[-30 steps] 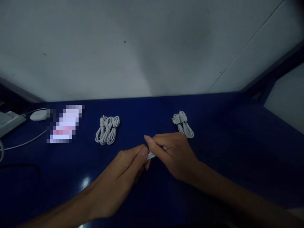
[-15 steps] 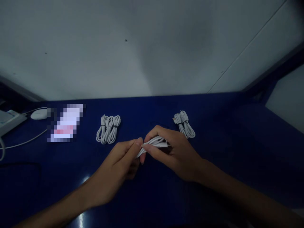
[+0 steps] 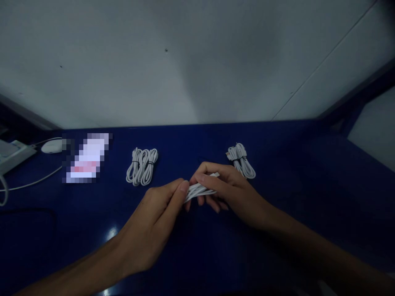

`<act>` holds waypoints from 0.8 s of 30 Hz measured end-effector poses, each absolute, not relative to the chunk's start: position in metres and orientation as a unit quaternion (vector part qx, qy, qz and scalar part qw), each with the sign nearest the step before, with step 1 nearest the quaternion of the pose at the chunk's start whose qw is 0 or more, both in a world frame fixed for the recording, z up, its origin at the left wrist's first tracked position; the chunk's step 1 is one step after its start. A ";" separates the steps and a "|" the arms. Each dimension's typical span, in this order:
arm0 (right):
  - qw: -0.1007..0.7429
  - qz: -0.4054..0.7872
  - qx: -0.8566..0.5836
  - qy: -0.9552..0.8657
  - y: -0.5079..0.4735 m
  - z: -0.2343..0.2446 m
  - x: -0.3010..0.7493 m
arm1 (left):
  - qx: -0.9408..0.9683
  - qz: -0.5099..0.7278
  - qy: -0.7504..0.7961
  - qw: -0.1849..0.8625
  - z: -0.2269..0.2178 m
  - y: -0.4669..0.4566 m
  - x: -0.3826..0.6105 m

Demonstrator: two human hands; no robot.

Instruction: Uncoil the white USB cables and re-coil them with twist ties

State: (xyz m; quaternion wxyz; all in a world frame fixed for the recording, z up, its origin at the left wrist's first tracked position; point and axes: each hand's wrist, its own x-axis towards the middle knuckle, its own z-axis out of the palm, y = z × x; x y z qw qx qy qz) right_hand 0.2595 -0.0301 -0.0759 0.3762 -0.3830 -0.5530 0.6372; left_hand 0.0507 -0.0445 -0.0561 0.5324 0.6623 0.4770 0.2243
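Note:
A folded white cable (image 3: 200, 190) is held up between both hands over the blue table (image 3: 197, 255). My left hand (image 3: 160, 213) is closed, its thumb and forefinger pinching the left end of the bundle. My right hand (image 3: 225, 185) grips the other end, thumb on top and some fingers curled beneath. A white connector pokes out near the right thumb. Most of the left fingers are hidden under the palm. Behind the right hand lies a pair of tied cable bundles (image 3: 242, 160), and farther left several more coiled white cables (image 3: 142, 165) sit bound with black ties.
At the left stand a phone-like lit object (image 3: 89, 158), blurred by pixels, a white rounded case (image 3: 52, 146) and a pale box (image 3: 18, 154) with cords. A grey wall (image 3: 148, 82) rises behind the table's back edge.
The cable bundle has turned in my hands, so its connector now points up and to the right. My right thumb has shifted upward along it, and the lower right fingers have come into view.

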 end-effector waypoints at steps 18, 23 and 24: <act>0.320 0.595 -0.429 -0.600 -0.033 -0.073 0.261 | 0.750 0.146 0.406 0.502 -0.048 -0.040 0.047; 0.310 0.634 -0.400 -0.584 -0.029 -0.071 0.265 | 0.763 0.147 0.399 0.488 -0.050 -0.040 0.046; 0.307 0.633 -0.399 -0.588 -0.029 -0.071 0.265 | 0.762 0.148 0.399 0.488 -0.050 -0.039 0.046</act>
